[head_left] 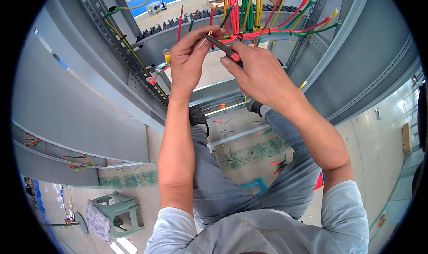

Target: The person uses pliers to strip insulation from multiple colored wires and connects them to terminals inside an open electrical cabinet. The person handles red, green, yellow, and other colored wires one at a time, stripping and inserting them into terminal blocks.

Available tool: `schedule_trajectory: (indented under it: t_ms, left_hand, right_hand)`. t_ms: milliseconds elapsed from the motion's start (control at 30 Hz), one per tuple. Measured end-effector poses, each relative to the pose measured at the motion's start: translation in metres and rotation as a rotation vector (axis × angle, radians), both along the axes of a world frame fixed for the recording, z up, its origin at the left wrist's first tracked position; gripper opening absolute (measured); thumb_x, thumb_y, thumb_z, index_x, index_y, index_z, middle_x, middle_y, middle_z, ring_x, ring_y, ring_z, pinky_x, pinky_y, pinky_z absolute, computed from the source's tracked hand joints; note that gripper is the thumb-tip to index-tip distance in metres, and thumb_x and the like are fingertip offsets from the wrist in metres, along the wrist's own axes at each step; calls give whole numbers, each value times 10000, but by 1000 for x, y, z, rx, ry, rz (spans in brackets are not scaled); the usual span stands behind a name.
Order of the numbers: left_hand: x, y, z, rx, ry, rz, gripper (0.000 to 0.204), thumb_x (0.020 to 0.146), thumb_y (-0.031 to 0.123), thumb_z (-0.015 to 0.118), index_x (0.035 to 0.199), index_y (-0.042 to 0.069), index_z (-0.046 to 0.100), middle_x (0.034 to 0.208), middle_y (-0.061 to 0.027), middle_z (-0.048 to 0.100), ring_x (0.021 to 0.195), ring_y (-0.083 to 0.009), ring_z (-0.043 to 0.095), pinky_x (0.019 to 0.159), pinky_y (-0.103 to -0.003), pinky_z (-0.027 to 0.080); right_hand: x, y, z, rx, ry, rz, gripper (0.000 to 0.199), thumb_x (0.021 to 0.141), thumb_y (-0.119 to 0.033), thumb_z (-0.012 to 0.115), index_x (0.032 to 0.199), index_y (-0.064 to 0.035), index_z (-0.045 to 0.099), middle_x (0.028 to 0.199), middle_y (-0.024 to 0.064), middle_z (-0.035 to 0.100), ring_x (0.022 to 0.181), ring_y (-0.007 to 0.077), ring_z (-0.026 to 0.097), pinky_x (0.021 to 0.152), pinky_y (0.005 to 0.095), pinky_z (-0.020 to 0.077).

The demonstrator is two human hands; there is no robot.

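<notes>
Fingers of the left hand (189, 53) pinch a wire end (208, 34); right hand (258, 73) grips a screwdriver (223, 47).

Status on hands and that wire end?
Left hand pinching a wire end with metal tip. Right hand gripping a red-handled tool, tip at the wire. Cable bundle close behind, nothing blocking.

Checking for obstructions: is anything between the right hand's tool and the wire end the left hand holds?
Nothing visible. The left hand pinches the wire end, and the tip of the red-handled tool in the right hand already reaches it; the wire bundle sits behind.
</notes>
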State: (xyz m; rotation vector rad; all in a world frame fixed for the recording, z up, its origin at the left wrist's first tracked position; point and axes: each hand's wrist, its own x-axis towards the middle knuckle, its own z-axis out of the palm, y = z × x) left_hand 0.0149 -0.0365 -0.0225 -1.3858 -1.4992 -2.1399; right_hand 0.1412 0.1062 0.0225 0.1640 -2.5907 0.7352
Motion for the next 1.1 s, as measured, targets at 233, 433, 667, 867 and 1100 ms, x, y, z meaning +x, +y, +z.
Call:
schedule_trajectory:
  t_ms: [233, 433, 667, 867, 1100]
  left_hand:
    - [-4, -2, -4, -26, -11, 30, 288, 1022, 131, 605, 1250, -35, 663, 1183, -155, 720, 1122, -239, 673, 1021, -379, 510]
    - [-8, -4, -13, 53, -2, 4, 281, 1009, 140, 625, 1227, -30, 677, 1177, -162, 728, 1118, -253, 683, 1085, -402, 451]
    - [-7, -5, -13, 53, -6, 43, 274, 1006, 169, 636, 1202, -14, 695, 1140, -161, 746, 1108, -232, 695, 1192, -425, 336]
    - [-6, -4, -3, 94, -66, -24, 277, 1029, 146, 609, 1253, -7, 665, 1143, -126, 729, 1090, -215, 681, 1012, -370, 502]
    - [1, 7, 5, 86, 69, 97, 314, 1058, 149, 554, 1316, -15, 626, 1194, -168, 706, 1132, -255, 654, 1044, -417, 479]
  right_hand:
    - [-6, 1, -6, -186, -118, 117, 288, 925, -192, 679, 976, 84, 616, 767, 270, 659, 755, 433, 668, 712, 481, 520]
    - [-12, -4, -7, -738, -600, 417, 229, 951, -219, 688, 886, -28, 579, 657, -12, 495, 555, 107, 441, 524, 323, 394]
    - [-23, 4, -21, -1257, -964, 814, 220, 960, -242, 686, 939, -38, 606, 659, -16, 461, 552, 101, 446, 530, 288, 423]
    - [-17, 9, -9, -997, -736, 660, 242, 990, -280, 634, 988, -39, 648, 806, 35, 656, 734, 146, 656, 617, 287, 505]
    - [23, 19, -14, -158, -91, 94, 371, 994, -233, 603, 1234, 50, 612, 873, 179, 680, 818, 373, 661, 741, 413, 510]
